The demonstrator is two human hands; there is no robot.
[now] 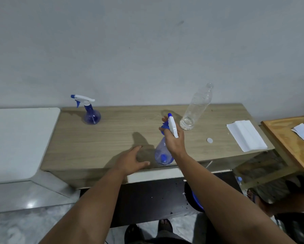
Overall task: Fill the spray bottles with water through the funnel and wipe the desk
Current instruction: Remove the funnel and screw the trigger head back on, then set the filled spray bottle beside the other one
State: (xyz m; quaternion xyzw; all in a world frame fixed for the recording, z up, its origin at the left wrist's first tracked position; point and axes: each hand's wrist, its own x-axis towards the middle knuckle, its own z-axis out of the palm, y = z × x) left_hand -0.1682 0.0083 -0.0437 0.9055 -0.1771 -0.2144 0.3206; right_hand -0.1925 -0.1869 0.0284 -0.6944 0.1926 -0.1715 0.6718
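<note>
So the right hand (pixel 174 141) has its fingers curled round the neck and trigger of a spray bottle (pixel 162 154) at the front edge of the surface (pixel 123 127), bottle tilted a bit. The left hand (pixel 132 161) hovers just beside it with fingers relaxed and spread, holding nothing. A second spray bottle (pixel 91 115) stands upright near the back left corner. There's a clear plastic bottle (pixel 195 110) near the back edge, its white cap (pixel 209 140) lying apart, and folded white paper (pixel 246 135) at the right edge.
</note>
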